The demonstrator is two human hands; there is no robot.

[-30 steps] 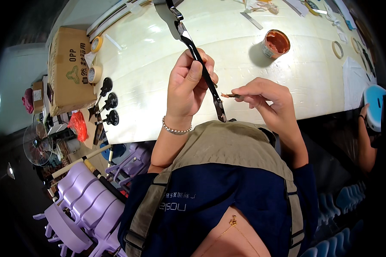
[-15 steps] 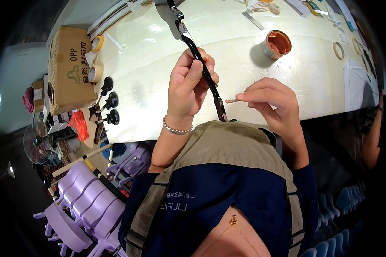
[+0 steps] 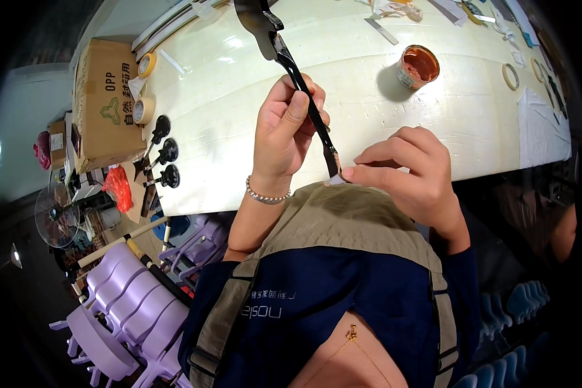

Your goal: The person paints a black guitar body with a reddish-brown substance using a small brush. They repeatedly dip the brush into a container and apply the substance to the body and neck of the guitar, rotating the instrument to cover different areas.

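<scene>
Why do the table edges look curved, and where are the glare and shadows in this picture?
Head view: the fisheye lens bends the white table edge and blackens the corners. Overhead light leaves soft glare on the glossy top near the cardboard box. The paint tub casts a shadow to its left. The left hand, right hand and black strip are sharp; the rim is dim.

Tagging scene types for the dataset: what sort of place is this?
Likely a craft or repair workshop. A long white worktable carries an open pot of reddish-brown paste and tape rolls; the left hand holds a slim black strip, the right hand works its end.
</scene>
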